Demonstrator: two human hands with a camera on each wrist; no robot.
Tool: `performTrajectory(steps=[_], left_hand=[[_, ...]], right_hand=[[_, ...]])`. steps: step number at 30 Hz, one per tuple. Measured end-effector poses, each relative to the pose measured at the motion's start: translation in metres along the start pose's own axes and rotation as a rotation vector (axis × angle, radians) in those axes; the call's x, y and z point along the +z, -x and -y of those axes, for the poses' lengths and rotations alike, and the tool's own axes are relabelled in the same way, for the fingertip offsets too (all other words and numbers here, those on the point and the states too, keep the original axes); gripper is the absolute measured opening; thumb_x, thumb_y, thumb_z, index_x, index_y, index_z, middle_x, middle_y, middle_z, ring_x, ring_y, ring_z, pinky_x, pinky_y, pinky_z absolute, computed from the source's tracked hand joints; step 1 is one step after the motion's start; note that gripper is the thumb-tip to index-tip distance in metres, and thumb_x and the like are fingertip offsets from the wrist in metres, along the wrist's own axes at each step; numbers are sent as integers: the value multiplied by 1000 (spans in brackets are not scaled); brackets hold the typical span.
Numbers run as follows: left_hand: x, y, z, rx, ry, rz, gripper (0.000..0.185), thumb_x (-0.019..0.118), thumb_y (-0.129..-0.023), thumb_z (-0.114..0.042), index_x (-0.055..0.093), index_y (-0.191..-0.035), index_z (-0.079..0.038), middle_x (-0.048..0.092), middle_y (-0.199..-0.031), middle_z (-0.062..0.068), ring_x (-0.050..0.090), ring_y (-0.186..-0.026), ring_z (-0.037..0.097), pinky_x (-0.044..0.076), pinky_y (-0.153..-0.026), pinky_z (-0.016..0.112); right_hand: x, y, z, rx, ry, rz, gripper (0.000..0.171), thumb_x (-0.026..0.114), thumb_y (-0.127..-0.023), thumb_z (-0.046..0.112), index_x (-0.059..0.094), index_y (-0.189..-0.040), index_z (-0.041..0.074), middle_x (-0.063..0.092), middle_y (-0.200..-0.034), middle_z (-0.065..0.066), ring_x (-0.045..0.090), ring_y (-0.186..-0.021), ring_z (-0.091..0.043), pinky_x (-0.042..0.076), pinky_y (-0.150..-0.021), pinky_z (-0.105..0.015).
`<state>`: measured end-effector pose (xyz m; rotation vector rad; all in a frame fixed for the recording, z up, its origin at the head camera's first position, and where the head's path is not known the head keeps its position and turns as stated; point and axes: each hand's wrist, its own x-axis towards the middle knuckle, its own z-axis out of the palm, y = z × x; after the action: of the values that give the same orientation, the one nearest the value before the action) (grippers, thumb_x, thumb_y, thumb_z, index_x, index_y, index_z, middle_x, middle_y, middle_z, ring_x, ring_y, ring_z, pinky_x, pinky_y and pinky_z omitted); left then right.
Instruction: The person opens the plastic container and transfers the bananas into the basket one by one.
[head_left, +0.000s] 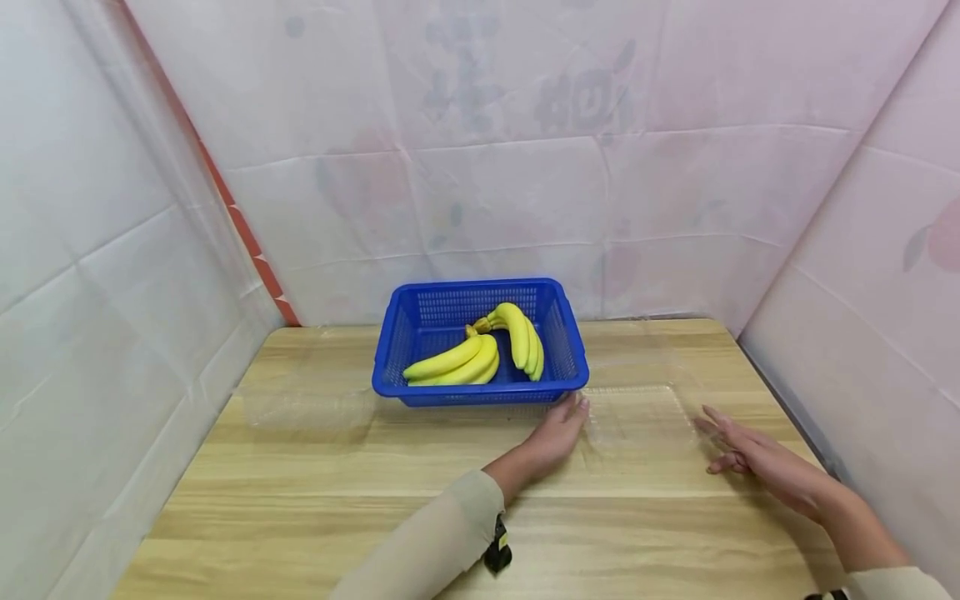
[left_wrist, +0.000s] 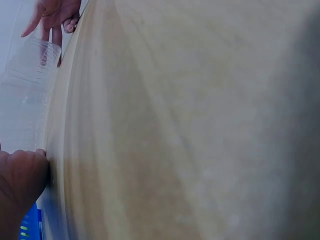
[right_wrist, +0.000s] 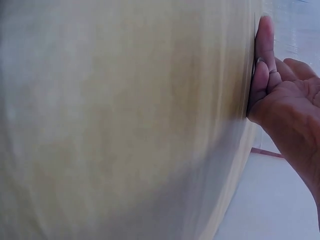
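Observation:
A clear plastic box [head_left: 637, 417] with its lid raised lies on the table, between my two hands. My left hand [head_left: 555, 435] is at its left side, close under the front right corner of a blue basket [head_left: 480, 389]. In the left wrist view the left hand [left_wrist: 22, 180] is near the box wall; its far fingers are hidden. My right hand [head_left: 761, 458] is at the box's right side, fingers extended and loosely spread. The right wrist view shows this hand [right_wrist: 292, 95] low by the tabletop. Two bunches of bananas [head_left: 459, 363] [head_left: 519, 333] lie in the basket.
Another clear plastic box [head_left: 311, 408] lies left of the basket, its outline faint. The wooden table [head_left: 360, 500] is bordered by pale sheets [head_left: 495, 200] at the back and both sides.

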<state>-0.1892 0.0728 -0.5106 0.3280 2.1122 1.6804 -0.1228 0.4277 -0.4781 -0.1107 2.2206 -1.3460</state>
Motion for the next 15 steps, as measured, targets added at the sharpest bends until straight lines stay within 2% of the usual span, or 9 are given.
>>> performTrajectory(steps=[3, 4, 5, 7, 9, 10, 11, 15], left_hand=[[-2, 1, -3, 1, 7, 12, 71, 29, -115, -55, 26, -170, -11, 20, -181, 3, 14, -169, 24, 15, -139, 46], [-2, 1, -3, -1, 12, 15, 71, 28, -115, -56, 26, -170, -12, 21, -180, 3, 14, -169, 23, 15, -138, 45], [-2, 1, -3, 0, 17, 16, 71, 28, -115, -56, 27, -170, -12, 21, -180, 3, 15, -169, 23, 16, -138, 45], [-3, 1, -2, 5, 29, 17, 70, 27, -115, -56, 27, -170, -13, 23, -180, 2, 17, -168, 23, 18, -138, 46], [-2, 0, -1, 2, 62, 14, 71, 28, -115, -57, 27, -170, -13, 24, -179, 3, 20, -168, 24, 20, -137, 46], [-2, -1, 0, 2, 80, 12, 70, 27, -115, -56, 27, -170, -13, 25, -179, 3, 22, -167, 25, 23, -137, 46], [-2, -1, 1, 5, 97, 9, 69, 27, -115, -55, 28, -170, -13, 26, -179, 4, 25, -166, 27, 25, -136, 48], [-2, -1, 2, -10, 102, -16, 69, 24, -115, -56, 33, -168, -13, 31, -177, 6, 33, -163, 31, 30, -134, 50]], right_hand=[[-2, 1, 0, -22, 0, -4, 66, 7, -117, 46, -9, -172, 12, 28, -155, 42, 70, -120, -15, 43, -94, -10], [-2, 2, 0, -24, 1, -6, 66, 7, -117, 46, -9, -172, 12, 29, -157, 40, 70, -120, -14, 42, -94, -10], [-2, 2, 0, -24, 2, -5, 66, 7, -117, 46, -10, -172, 11, 30, -163, 33, 70, -121, -13, 42, -93, -10], [-3, 2, -1, -15, -1, 7, 66, 6, -117, 45, -12, -171, 12, 24, -176, 11, 70, -123, -10, 41, -92, -9], [-1, 3, -2, 3, 0, 4, 67, 7, -118, 46, -14, -171, 12, 13, -179, -13, 69, -123, -5, 40, -91, -8], [0, 4, -2, 4, 10, -5, 67, 9, -118, 45, -15, -170, 12, 9, -177, -18, 68, -123, -2, 40, -91, -7], [1, 5, -3, 4, 22, -18, 67, 11, -118, 44, -15, -170, 12, 12, -177, -16, 67, -123, 1, 41, -90, -7], [8, 10, -6, -34, 83, -80, 67, 22, -120, 38, -10, -171, 8, 33, -166, 23, 63, -122, 10, 43, -89, -8]])
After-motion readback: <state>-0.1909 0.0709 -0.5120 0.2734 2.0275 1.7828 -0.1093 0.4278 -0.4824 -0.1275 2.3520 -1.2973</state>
